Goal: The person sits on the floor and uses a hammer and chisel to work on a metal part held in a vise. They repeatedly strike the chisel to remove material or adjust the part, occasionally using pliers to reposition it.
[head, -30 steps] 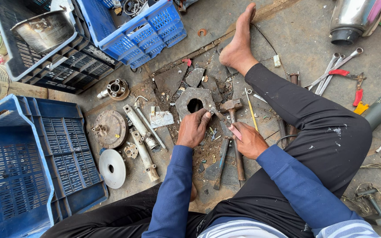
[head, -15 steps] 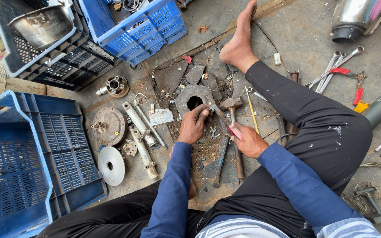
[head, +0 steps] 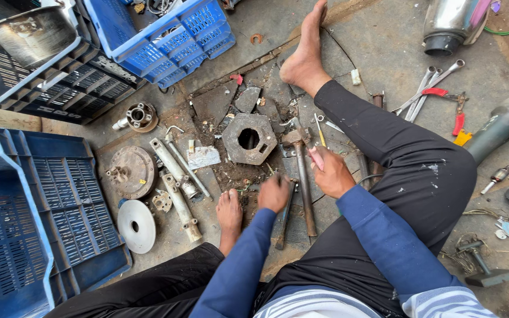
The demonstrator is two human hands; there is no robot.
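I sit on the concrete floor with my legs around a heap of rusty parts. My left hand (head: 273,193) is closed over the upper end of a dark metal bar (head: 282,227) that lies beside my left foot (head: 230,213). My right hand (head: 332,175) grips a small pink-handled tool (head: 315,158). Between the two hands lies a hammer (head: 301,171), its head pointing away from me. Just beyond it a hexagonal metal block (head: 248,139) with a round hole sits in dirt and debris. My right foot (head: 304,56) stretches past it.
Blue crates stand at the left (head: 25,224) and the top (head: 160,35), and a dark crate holds a metal pot (head: 30,29). Shafts (head: 175,171), a rusty flange (head: 129,172) and a white disc (head: 136,225) lie to the left. Spanners (head: 428,88), red-handled pliers (head: 458,121) and a grinder (head: 502,126) lie to the right.
My left hand has pulled back from the hexagonal block toward me and closed on the dark bar. My right hand stays by the hammer with the pink-handled tool.
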